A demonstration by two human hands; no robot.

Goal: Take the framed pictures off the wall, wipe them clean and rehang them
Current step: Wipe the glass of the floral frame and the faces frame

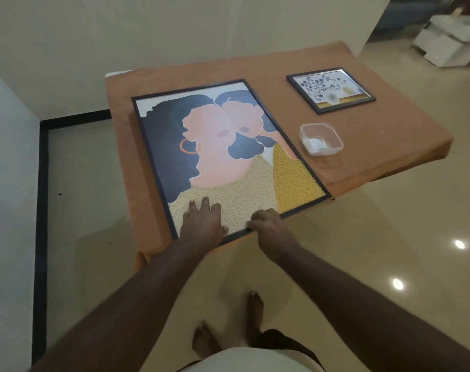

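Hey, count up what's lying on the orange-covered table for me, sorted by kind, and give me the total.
Framed pictures: 2, the large picture and the small picture
Clear plastic containers: 1, the container
Total: 3

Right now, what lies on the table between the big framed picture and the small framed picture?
In the head view, only bare orange cloth lies between the big framed picture and the small framed picture. The clear plastic container sits nearer, below the small one.
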